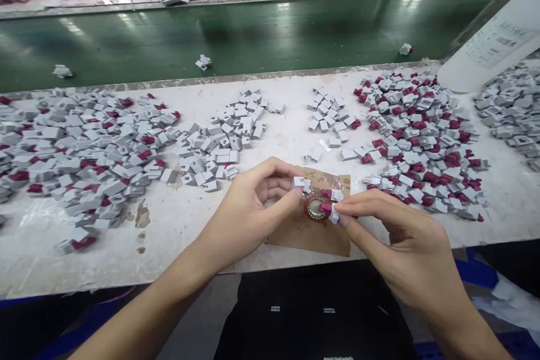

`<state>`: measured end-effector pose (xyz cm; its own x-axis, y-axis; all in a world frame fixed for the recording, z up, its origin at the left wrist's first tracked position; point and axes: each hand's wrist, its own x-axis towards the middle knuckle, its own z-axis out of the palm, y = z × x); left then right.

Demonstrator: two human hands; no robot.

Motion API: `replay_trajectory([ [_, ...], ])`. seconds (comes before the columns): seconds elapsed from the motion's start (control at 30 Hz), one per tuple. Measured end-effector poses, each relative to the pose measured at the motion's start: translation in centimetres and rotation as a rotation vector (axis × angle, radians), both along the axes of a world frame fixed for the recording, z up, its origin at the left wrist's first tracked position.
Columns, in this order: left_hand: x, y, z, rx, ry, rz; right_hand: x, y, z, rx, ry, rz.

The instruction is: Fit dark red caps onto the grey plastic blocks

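Between the thumb and forefinger of my left hand [261, 202] is a small grey plastic part [300, 183]. My right hand [392, 230] pinches a grey and dark-red plastic part [332, 212], its red end over a round metal cap [314, 208] with a red rim. Another grey and dark-red part [333, 194] lies just behind the right fingertips. The cap rests on a piece of brown cardboard [312, 242] at the table's front edge. My fingertips partly hide both held parts.
Piles of grey and dark-red parts lie left [97, 146] and right [417, 135], with grey parts [223, 138] between. A white bottle [489, 39] leans at right. Beyond runs a green conveyor belt [261, 34] carrying a few parts.
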<state>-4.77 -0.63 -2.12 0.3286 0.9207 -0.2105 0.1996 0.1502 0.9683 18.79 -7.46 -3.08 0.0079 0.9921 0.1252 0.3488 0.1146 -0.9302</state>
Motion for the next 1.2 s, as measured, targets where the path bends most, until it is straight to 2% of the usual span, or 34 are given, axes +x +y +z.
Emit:
replay_trajectory([
  [0.07,0.6,0.2,0.2,-0.047,-0.069,0.015,0.3,0.1,-0.2,-0.026,0.075,-0.058],
  [0.17,1.7,0.4,0.6,-0.105,-0.200,0.002,0.8,0.8,-0.6,-0.090,0.310,-0.139],
  [0.27,2.7,0.5,0.8,-0.154,-0.306,-0.051,1.0,1.7,-1.0,-0.148,0.523,-0.156],
  [0.6,3.7,0.6,0.9,-0.221,-0.354,-0.080,0.7,2.1,-1.4,-0.207,0.692,-0.122],
  [0.77,3.5,0.8,0.9,-0.232,-0.346,-0.103,0.7,2.2,-1.6,-0.192,0.669,-0.115],
  [0.87,3.4,1.0,0.7,-0.202,-0.334,-0.130,1.0,2.3,-1.7,-0.162,0.558,-0.079],
  [1.03,2.9,1.3,0.8,-0.110,-0.223,-0.207,1.3,3.0,-0.7,-0.119,0.407,0.003],
  [1.13,2.7,2.8,1.2,-0.062,-0.144,-0.254,1.3,4.4,0.4,-0.105,0.388,0.030],
  [1.2,2.9,5.1,1.6,0.045,-0.046,-0.314,1.4,6.0,1.1,-0.104,0.316,0.046],
])
